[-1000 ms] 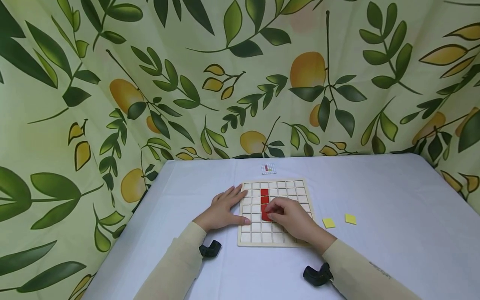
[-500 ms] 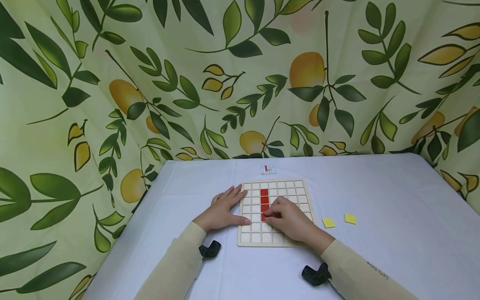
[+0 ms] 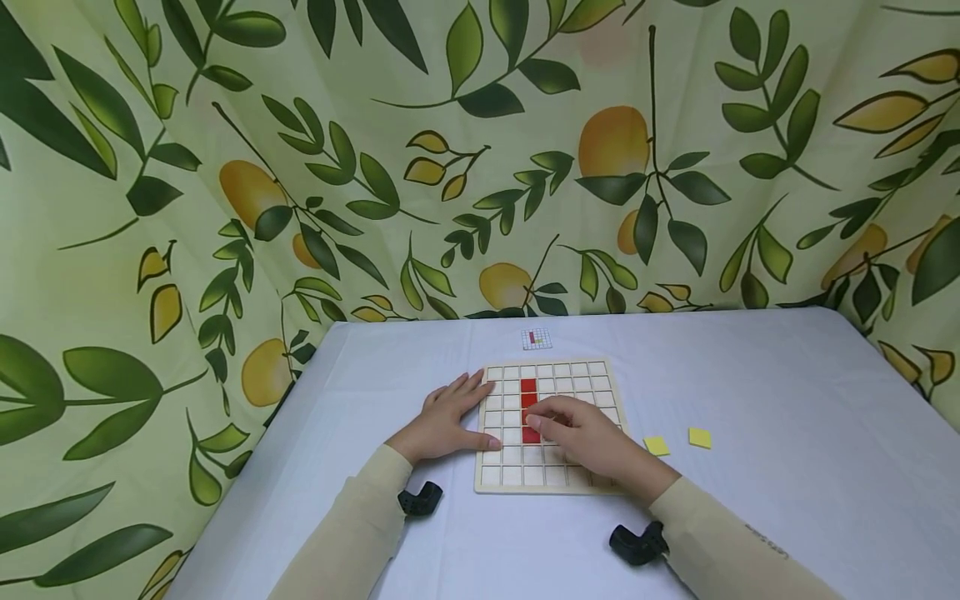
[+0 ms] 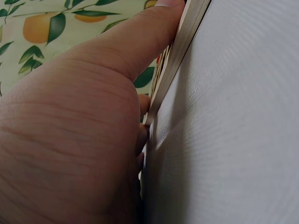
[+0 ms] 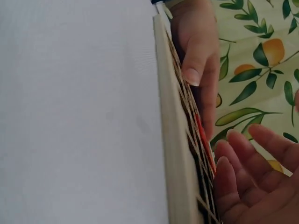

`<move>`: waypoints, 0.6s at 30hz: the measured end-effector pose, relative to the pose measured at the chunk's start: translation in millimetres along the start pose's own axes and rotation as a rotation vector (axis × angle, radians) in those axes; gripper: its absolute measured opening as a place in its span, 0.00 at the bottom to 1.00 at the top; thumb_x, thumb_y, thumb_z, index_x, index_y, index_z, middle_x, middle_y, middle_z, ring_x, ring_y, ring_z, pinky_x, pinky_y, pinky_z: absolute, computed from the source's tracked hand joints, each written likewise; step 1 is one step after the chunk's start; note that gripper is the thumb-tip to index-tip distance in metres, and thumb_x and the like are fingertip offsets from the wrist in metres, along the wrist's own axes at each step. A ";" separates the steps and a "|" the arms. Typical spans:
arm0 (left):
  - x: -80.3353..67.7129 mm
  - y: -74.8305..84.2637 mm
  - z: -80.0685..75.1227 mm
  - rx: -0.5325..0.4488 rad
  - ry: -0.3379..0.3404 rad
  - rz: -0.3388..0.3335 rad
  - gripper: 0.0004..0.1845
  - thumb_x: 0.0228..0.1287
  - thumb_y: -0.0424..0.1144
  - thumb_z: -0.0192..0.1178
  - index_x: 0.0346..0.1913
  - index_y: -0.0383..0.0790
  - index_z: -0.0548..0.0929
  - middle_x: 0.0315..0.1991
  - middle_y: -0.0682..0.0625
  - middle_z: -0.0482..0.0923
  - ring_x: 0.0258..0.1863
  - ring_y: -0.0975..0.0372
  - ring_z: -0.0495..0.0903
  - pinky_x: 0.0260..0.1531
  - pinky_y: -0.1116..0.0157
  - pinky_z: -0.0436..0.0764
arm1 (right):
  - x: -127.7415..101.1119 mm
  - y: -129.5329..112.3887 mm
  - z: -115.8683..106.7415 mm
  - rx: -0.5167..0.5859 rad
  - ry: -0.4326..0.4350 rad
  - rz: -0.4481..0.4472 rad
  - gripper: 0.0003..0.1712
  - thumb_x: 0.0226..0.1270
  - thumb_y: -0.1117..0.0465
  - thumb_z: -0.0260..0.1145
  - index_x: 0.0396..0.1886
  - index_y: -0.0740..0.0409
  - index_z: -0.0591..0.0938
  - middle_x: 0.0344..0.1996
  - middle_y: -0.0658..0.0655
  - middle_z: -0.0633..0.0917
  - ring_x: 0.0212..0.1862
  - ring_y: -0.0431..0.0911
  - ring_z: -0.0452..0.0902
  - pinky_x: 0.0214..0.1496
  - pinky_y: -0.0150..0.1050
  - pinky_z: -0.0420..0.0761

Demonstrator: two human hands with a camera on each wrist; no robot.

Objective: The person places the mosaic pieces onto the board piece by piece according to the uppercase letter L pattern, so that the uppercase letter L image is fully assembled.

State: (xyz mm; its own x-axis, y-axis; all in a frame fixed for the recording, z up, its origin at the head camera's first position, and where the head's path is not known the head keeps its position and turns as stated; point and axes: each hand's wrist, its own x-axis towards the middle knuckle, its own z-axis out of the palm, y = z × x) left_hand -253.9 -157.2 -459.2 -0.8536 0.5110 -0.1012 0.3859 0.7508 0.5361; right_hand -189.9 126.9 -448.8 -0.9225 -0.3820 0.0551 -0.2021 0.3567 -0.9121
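Observation:
A square wooden grid board [image 3: 510,490] lies on the white-covered table. Several red tiles [image 3: 528,386] form a column in its cells, left of the middle. My left hand [image 3: 444,421] rests on the board's left edge with fingers spread and thumb out over the rim. My right hand [image 3: 585,433] is over the lower red tiles, fingers loosely bent, partly covering one of them. In the right wrist view its fingertips and thumb stand apart close to the red strip [image 5: 202,135], with nothing seen between them. Whether they touch a tile I cannot tell.
Two yellow tiles, a nearer one [image 3: 657,446] and a farther one [image 3: 700,437], lie right of the board. A small printed grid card [image 3: 536,338] with red and yellow marks lies behind it. A leaf-patterned cloth [image 3: 465,167] hangs behind the table.
The lowest red tile, tilted under my right fingers at first, now lies flat in its cell. My right fingers have let go and lifted slightly. The left hand stays put.

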 end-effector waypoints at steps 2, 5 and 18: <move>0.5 -0.3 0.5 0.003 0.001 0.001 0.59 0.58 0.73 0.74 0.88 0.55 0.63 0.89 0.58 0.46 0.87 0.54 0.40 0.80 0.44 0.40 | -0.5 -1.7 -4.3 0.073 -0.009 0.022 0.24 0.86 0.45 0.63 0.64 0.58 0.86 0.50 0.55 0.87 0.51 0.52 0.80 0.55 0.50 0.81; 0.4 1.1 0.4 0.004 0.001 -0.002 0.59 0.58 0.72 0.75 0.88 0.55 0.63 0.89 0.58 0.46 0.87 0.54 0.39 0.80 0.44 0.40 | -2.1 -6.3 -12.5 0.147 -0.018 0.027 0.28 0.90 0.44 0.56 0.68 0.61 0.82 0.52 0.60 0.86 0.52 0.54 0.82 0.56 0.49 0.82; -1.7 3.0 -0.5 -0.013 0.003 -0.008 0.59 0.57 0.71 0.76 0.88 0.55 0.63 0.89 0.58 0.46 0.87 0.55 0.39 0.80 0.44 0.40 | -19.0 -10.6 -62.9 0.166 0.011 -0.143 0.33 0.95 0.46 0.36 0.77 0.62 0.74 0.60 0.64 0.83 0.59 0.60 0.82 0.60 0.47 0.83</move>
State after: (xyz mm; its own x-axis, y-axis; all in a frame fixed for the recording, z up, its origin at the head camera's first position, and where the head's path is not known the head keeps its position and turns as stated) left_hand -251.4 -156.0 -457.0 -0.8578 0.5037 -0.1028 0.3744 0.7492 0.5463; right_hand -191.0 184.1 -414.6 -0.8919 -0.4093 0.1922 -0.2752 0.1541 -0.9490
